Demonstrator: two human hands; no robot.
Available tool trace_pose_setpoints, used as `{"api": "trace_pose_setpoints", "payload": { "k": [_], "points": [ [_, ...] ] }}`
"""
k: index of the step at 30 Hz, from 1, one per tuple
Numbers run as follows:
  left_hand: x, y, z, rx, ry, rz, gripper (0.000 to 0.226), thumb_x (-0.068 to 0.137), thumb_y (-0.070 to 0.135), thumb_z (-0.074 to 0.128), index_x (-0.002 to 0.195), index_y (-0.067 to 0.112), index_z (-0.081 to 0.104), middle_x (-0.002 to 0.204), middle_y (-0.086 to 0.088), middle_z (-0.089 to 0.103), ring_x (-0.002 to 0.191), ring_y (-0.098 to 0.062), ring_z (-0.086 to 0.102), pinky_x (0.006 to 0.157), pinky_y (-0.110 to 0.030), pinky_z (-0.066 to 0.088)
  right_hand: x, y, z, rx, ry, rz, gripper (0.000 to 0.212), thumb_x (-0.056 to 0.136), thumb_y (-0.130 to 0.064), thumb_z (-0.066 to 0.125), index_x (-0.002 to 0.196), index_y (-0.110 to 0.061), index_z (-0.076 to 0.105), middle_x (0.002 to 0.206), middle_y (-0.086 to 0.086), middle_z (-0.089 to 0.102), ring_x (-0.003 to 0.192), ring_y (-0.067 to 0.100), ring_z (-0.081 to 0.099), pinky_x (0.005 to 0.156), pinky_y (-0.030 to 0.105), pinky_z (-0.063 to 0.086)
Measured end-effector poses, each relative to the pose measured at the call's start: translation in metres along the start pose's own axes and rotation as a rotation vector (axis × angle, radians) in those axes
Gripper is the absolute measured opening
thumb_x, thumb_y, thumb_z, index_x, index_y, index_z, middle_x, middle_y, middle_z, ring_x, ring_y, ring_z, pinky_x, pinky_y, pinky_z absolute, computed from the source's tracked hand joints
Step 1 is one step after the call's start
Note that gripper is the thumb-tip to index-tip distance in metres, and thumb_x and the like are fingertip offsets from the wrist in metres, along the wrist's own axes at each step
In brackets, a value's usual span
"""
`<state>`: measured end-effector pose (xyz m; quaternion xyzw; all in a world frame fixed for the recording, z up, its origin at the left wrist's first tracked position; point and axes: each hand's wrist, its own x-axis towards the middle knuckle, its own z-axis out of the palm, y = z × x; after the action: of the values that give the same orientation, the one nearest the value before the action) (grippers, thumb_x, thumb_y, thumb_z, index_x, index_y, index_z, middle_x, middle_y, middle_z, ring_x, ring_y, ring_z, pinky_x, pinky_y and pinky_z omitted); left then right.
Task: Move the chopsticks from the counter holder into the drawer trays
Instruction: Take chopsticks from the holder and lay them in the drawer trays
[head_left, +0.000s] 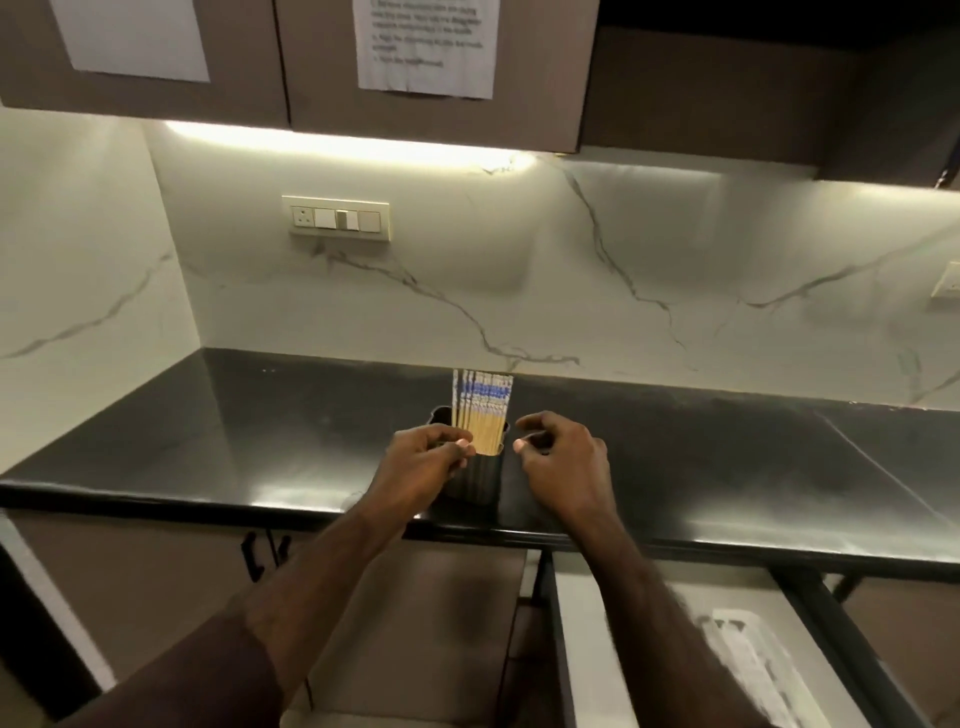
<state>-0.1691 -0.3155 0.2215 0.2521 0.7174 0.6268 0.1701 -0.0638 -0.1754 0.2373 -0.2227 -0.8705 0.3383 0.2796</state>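
1. Chopsticks (482, 410), a bundle with blue and white patterned tops and pale wooden shafts, stand upright in a dark ribbed holder (480, 475) between the two hands.
2. The holder sits on the glossy black table (727, 467), near its front edge, touching the left hand and just beside the right.
3. The left hand (431, 462) reaches in from the holder's left; its thumb and fingertips (462, 444) are pressed together against the lower shafts of the chopsticks at the holder's rim, pinching them.
4. The right hand (563, 462) hovers just to the right of the holder, fingers loosely curled and spread, holding nothing; whether it touches the holder cannot be told.
5. Below the right forearm, under the table edge, an open drawer (597, 649) shows a pale floor, with a blurred whitish tray (753, 660) lying in it.
6. Above the hands, a white marble-patterned wall carries a switch plate (336, 218), and papers (423, 47) are stuck on the brown cabinets (249, 98) overhead.
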Motion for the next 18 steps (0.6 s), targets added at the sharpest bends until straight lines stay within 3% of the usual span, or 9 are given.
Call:
{"api": "trace_pose_setpoints", "payload": {
  "k": [5,11,18],
  "points": [
    [0.029,-0.004,-0.043,-0.021,-0.045,0.012,0.016,0.092,0.014,0.062,0.09,0.026,0.073,0.097,0.001,0.075,0.086,-0.008,0.071,0.064,-0.014,0.053,0.017,-0.028,0.049,-0.006,-0.013,0.048,0.033,0.091,-0.017,0.066,0.123,-0.022,0.062,0.114,0.001,0.07,0.087,0.004,0.064,0.067,0.01,0.049],
    [0.071,-0.016,-0.059,-0.022,-0.066,0.022,0.014,0.093,0.013,0.062,0.103,0.018,0.071,0.092,0.002,0.074,0.076,0.001,0.071,0.06,-0.011,0.052,0.049,-0.028,0.081,-0.037,0.002,0.057,0.03,0.091,-0.015,0.066,0.121,-0.02,0.063,0.109,0.002,0.071,0.076,0.0,0.062,0.06,0.008,0.046],
    [0.144,-0.043,-0.058,0.062,-0.059,0.029,0.012,0.094,0.015,0.06,0.102,0.02,0.067,0.088,0.008,0.071,0.07,0.006,0.068,0.052,-0.004,0.047,0.108,-0.006,0.119,-0.048,0.049,0.104,0.029,0.09,-0.015,0.066,0.119,-0.019,0.064,0.104,0.001,0.072,0.069,-0.003,0.059,0.055,0.006,0.041]
  ]
}}
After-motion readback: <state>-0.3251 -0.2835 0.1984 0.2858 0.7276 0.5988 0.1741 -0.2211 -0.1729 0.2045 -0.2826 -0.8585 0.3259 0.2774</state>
